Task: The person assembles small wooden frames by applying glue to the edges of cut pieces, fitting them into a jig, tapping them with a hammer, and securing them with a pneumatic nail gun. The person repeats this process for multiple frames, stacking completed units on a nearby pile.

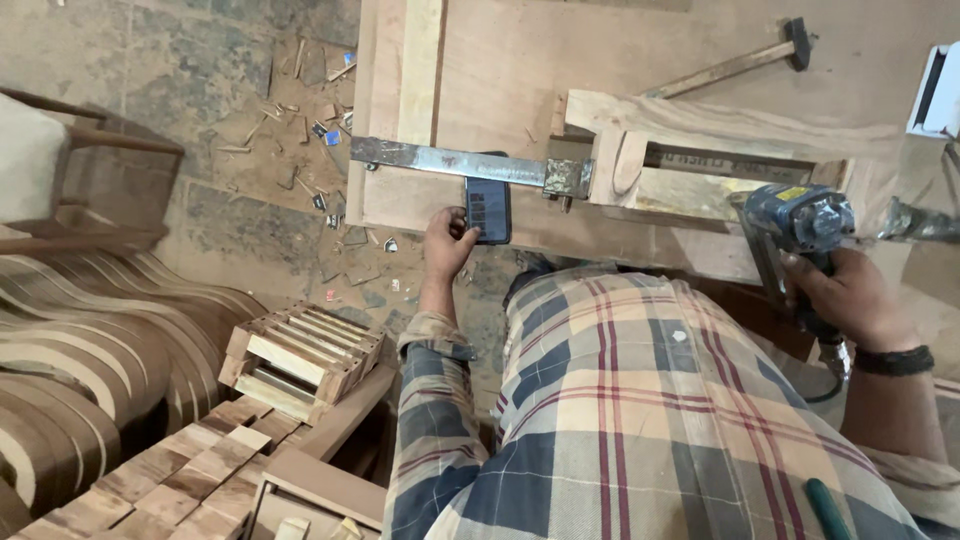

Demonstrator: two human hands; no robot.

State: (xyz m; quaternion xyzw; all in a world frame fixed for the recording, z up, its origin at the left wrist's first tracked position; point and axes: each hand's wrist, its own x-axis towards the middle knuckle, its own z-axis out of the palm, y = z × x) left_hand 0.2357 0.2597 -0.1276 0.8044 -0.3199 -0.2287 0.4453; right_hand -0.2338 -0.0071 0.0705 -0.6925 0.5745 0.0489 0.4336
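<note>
My left hand (pixel 446 243) holds a dark mobile phone (pixel 488 210) by its lower edge, over the near edge of a wooden workbench (pixel 500 80). My right hand (pixel 848 293) grips the handle of a blue pneumatic nail gun (pixel 795 225), whose nose rests against a pale wooden frame piece (pixel 700 125). A long steel bar clamp (pixel 450 162) lies across the bench and presses on that frame. My plaid shirt fills the lower middle of the view.
A hammer (pixel 735 62) lies on the bench at the back right. A small slatted wooden crate (pixel 298 360) sits on stacked wooden blocks (pixel 180 470) at the lower left. Curved laminated wood pieces (pixel 90 340) lie far left. Wood scraps litter the floor (pixel 230 150).
</note>
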